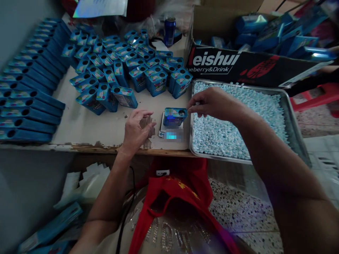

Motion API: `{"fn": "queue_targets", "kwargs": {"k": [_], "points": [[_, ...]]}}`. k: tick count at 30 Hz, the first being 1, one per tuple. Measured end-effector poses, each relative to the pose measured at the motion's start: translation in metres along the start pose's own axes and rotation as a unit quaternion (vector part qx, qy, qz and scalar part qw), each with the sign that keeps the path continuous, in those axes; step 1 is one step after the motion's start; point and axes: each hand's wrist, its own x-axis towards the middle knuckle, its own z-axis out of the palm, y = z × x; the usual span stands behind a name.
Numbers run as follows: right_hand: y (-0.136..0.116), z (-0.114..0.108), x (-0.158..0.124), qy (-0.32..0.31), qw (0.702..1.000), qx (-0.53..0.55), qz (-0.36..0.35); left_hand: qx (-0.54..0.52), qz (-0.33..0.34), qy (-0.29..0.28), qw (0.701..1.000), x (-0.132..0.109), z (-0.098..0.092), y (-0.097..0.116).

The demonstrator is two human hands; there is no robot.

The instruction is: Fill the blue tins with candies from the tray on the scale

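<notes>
A small blue tin box (pixel 174 116) with a round hole in its top lies on a little scale (pixel 171 132) near the table's front edge. My right hand (pixel 212 104) hovers at the box's right end, over the edge of a metal tray (pixel 291 120); its fingers are pinched together, apparently on small pale-blue candies. My left hand (pixel 136 128) rests on the table just left of the scale, fingers loosely curled and apart, holding nothing. The tray is filled with small pale-blue candies (pixel 233 120).
Several upright blue tins (pixel 127 67) crowd the table's middle and back. Rows of tins (pixel 29 88) lie flat along the left. A cardboard carton (pixel 238 65) with blue packs stands behind the tray. A drink can (pixel 169 31) is at the back. A red bag (pixel 180 197) sits below.
</notes>
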Motion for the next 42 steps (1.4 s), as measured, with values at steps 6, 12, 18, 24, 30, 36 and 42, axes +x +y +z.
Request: {"fn": "queue_targets", "kwargs": {"k": [6,12,18,24,30,36,42], "points": [[0.005,-0.001,0.008,0.014,0.999,0.047,-0.006,-0.001,-0.034,-0.003,0.999,-0.004,-0.006,-0.012],[0.033,-0.017,-0.014,0.035,0.998,-0.023,0.036,-0.052,-0.057,0.006,0.997,0.005,0.023,-0.013],[0.081,0.023,-0.038,0.196,0.975,0.084,0.062,-0.092,-0.007,-0.104,0.990,0.037,0.072,0.006],[0.080,0.073,-0.015,0.234,0.742,0.609,0.152,0.118,0.259,-0.128,0.950,0.075,0.087,0.075],[0.093,0.072,0.001,0.149,0.553,0.799,0.186,0.154,0.297,-0.130,0.934,0.101,0.118,0.091],[0.116,0.073,0.003,0.168,0.508,0.830,0.159,0.081,0.204,-0.051,0.974,0.100,0.123,0.071],[0.116,0.078,-0.002,0.204,0.535,0.808,0.141,-0.101,0.020,-0.013,0.995,0.070,0.100,0.040]]}}
